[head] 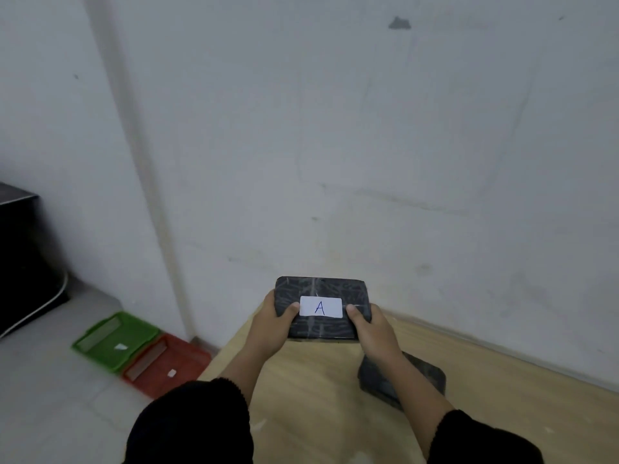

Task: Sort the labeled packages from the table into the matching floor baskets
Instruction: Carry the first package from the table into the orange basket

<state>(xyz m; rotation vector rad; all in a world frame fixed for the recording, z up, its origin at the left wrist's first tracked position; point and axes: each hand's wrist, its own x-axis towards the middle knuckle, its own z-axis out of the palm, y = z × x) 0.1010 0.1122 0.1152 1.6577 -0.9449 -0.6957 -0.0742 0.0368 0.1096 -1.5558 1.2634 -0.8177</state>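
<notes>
Item 1: black package point(321, 293), flat, wrapped in dark film with pale streaks. I held it up off the table between both hands, its broad face tilted toward me. A white label point(321, 307) sat at the middle of that face, between my two thumbs, marked with a blue letter A.

Item 2: my left hand point(271, 324). It was clamped on the package's left edge, thumb on top beside the label, fingers wrapped underneath and out of sight. Black sleeve at the forearm.

Item 3: my right hand point(370, 326). It was clamped on the package's right edge in the same way, thumb touching the label's right end.

Item 4: second dark package point(425, 371). It lay on the table below and just to the right of my grip, partly hidden by my right forearm. Its label, if any, could not be seen.

Item 5: wooden table point(315, 396), pale top, directly beneath the held package, set against a white wall point(335, 128).

Item 6: green basket point(114, 339), on the floor well to the left of and below my grip, a small white tag inside.

Item 7: red basket point(164, 365), on the floor touching the green one, nearer my left hand, also with a small white tag. The lettering on both tags was too small to read.
</notes>
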